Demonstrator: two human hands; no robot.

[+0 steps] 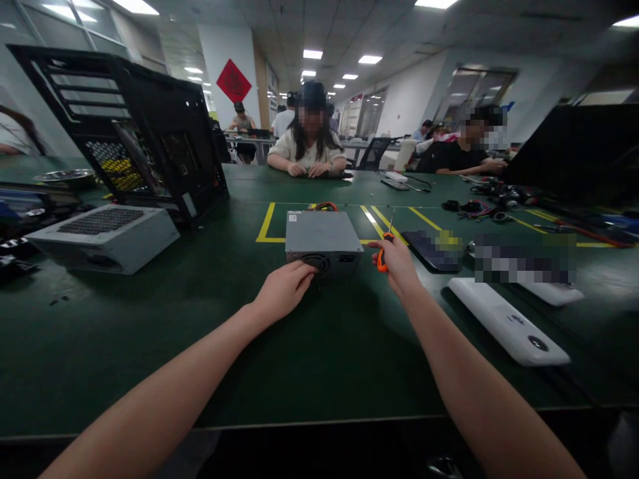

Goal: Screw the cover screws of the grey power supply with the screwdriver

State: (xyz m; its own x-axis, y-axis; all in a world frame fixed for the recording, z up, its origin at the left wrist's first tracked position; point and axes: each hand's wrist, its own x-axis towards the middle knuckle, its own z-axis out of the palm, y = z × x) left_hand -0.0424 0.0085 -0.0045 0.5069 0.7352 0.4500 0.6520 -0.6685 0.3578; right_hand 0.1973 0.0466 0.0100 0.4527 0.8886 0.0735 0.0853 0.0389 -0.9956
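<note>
A grey computer power supply point(323, 231) stands on the green table in front of me, its fan grille and socket facing my side. Against the lower left of that face rests my left hand point(285, 287), fingers together and bent; the fingertips are partly hidden. Just right of the box, my right hand point(397, 263) is closed around the orange and black handle of a screwdriver point(382, 258). Its thin shaft points up and away from me, apart from the power supply. Some cables point(325, 206) show behind the box.
To the left are a second power supply point(107, 236) and an open black computer case point(150, 140). On the right lie a dark phone-like slab point(433, 251), white devices point(509, 321) and tangled cables point(479, 207). Yellow tape point(268, 223) marks the table. A person point(309, 143) sits opposite.
</note>
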